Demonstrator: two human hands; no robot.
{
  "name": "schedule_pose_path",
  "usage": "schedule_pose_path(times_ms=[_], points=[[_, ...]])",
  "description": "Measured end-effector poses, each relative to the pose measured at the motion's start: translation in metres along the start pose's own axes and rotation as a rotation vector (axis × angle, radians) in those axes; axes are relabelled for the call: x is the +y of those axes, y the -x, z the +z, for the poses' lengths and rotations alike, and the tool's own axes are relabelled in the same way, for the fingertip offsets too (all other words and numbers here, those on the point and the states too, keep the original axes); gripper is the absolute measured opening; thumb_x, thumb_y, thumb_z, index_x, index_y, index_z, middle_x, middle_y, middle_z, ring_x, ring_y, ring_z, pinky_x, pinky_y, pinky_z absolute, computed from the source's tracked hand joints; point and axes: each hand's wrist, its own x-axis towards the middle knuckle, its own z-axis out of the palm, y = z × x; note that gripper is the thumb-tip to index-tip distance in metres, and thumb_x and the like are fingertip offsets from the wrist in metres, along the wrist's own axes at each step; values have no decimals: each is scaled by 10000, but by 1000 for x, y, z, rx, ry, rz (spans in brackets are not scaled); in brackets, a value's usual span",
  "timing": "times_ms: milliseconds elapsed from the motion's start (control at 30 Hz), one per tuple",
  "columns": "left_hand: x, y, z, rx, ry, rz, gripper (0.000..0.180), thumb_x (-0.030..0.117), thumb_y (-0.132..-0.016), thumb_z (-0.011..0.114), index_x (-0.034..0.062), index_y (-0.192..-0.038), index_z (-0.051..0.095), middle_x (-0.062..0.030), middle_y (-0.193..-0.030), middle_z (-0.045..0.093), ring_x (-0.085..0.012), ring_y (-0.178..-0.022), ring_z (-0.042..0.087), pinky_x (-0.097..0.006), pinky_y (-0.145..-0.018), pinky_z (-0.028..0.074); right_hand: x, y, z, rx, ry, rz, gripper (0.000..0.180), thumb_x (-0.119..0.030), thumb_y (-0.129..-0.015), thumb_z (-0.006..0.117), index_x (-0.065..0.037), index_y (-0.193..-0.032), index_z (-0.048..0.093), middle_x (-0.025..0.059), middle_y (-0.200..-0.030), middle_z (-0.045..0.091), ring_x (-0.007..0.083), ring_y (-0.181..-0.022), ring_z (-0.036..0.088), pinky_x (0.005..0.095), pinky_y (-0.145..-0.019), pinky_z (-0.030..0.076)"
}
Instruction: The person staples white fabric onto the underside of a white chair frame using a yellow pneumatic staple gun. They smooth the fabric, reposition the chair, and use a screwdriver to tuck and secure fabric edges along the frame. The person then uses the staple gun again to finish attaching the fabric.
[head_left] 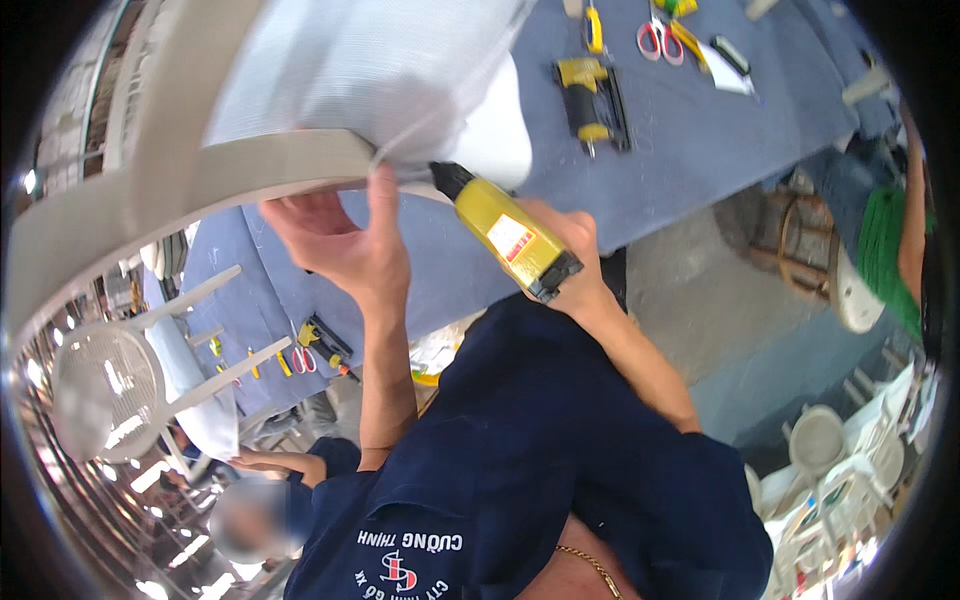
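Yellow with a black nose, a staple gun [505, 230] is gripped in my right hand [575, 250]. Its nose points left at the edge of a pale chair frame [270, 160], close to my left thumb; whether they touch cannot be made out. My left hand [350, 240] holds the curved frame rail from below, with fingers curled under it and the thumb raised against its end. White mesh fabric [340, 70], blurred in part, lies across the frame, and a white sheet-like piece [505, 125] shows beside it.
On the blue-grey covered table [690, 150] lie another staple gun [592, 105], red-handled scissors [660, 42], a yellow-handled tool [594, 28] and a dark marker-like item [732, 55]. At left, a co-worker's hand [250, 458] touches white material by a pale chair [110, 390]. Chairs [820, 440] stand at lower right.
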Motion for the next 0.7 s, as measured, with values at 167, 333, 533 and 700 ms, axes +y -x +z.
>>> schedule_pose_path(times_ms=[167,333,533,700], points=[[18,0,20,231,-105,203,942,-111,-762,781,-27,-1530,243,-184,-1369,478,-281,-1265,532,-393,-1068,440,-5,2,-50,-131,109,76,381,-118,-757,806,26,-1093,696,176,-835,717,330,-696,712,334,-640,531],[14,33,24,242,-461,143,425,-57,-767,807,26,-1141,620,-125,-1107,629,-244,-1056,598,-353,-903,481,33,29,-119,-142,509,199,388,-119,-754,814,30,-1097,709,197,-840,732,341,-772,737,349,-705,544],[32,32,46,356,-334,-131,202,-91,-846,737,1,-1023,712,-90,-954,697,-191,-852,656,-293,-791,519,78,28,-221,-112,552,481,317,-140,-796,811,69,-1011,709,187,-788,710,261,-719,697,371,-723,530],[39,47,38,80,-102,-323,152,-84,-850,719,-8,-982,730,-115,-953,709,-237,-864,671,-328,-802,529,114,13,-282,-125,628,559,283,-142,-819,788,99,-876,653,120,-727,660,188,-684,596,386,-699,504]])
